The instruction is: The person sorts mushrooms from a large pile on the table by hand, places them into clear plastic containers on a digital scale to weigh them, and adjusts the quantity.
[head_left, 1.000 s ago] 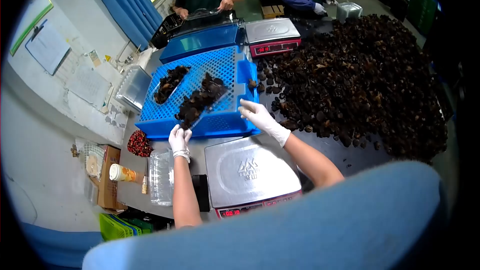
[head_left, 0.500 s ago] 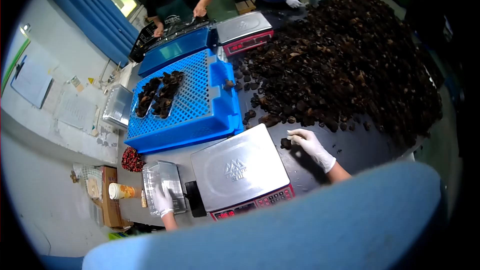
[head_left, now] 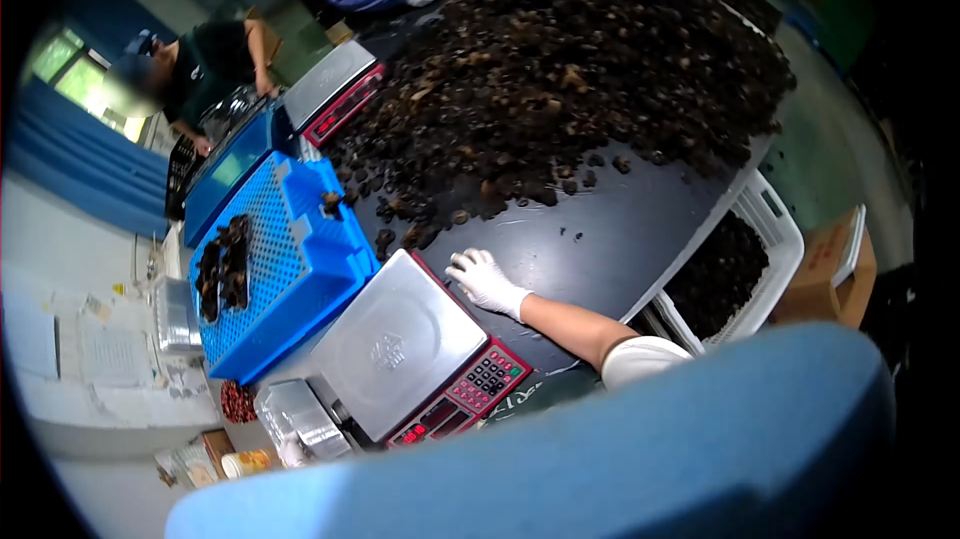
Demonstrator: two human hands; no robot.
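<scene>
Clear containers [head_left: 308, 417] slant lengthwise rightward, left hand [head_left: 292, 451] grip unclear, right hand [head_left: 485, 281] open, empty.

Scale [head_left: 398, 344] between crate [head_left: 290, 269] and tabletop [head_left: 590, 229] — containers [head_left: 295, 414], seemingly, beside it.

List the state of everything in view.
Near scale: on, display lit
Far scale: on, display lit
Two tubs: filled
Blue crate: bearing both tubs
Clear boxes: stacked
White bin: holding dark mushrooms
Dark pile: loose, heaped
Right hand: gloved, fingers spread
Left hand: gloved, grip unclear
</scene>
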